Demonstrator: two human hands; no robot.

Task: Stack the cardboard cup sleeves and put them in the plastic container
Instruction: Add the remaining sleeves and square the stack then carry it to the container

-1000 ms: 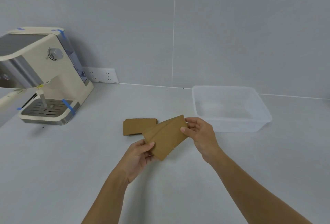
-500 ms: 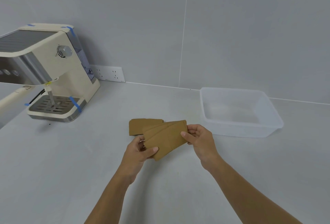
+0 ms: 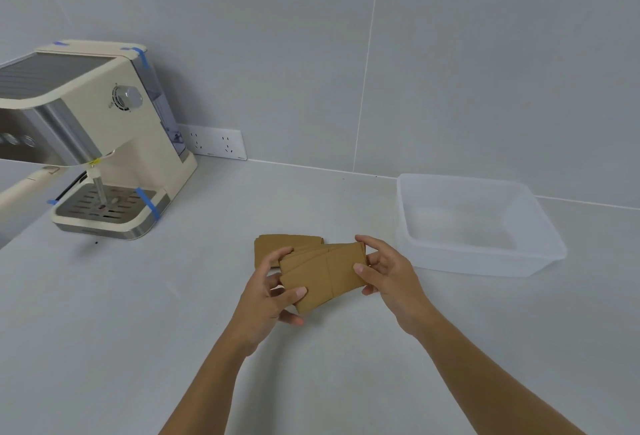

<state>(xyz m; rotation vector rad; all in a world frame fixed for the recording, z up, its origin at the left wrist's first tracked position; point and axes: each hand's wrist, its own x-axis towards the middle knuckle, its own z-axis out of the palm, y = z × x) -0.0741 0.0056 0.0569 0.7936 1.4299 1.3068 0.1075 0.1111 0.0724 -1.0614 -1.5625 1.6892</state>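
Both hands hold a small fanned stack of flat brown cardboard cup sleeves just above the grey counter. My left hand grips the stack's lower left end, thumb on top. My right hand pinches its right end between thumb and fingers. Behind the stack, another brown sleeve lies flat on the counter, partly hidden by my left fingers. The clear plastic container stands to the right, open and with nothing inside.
A cream and steel coffee machine with blue tape strips stands at the back left. A white wall socket strip sits on the tiled wall beside it. The grey counter runs to the wall.
The held sleeves have been pushed closer together and turned more level. My right hand has shifted onto the stack's right end. The view has drifted left.
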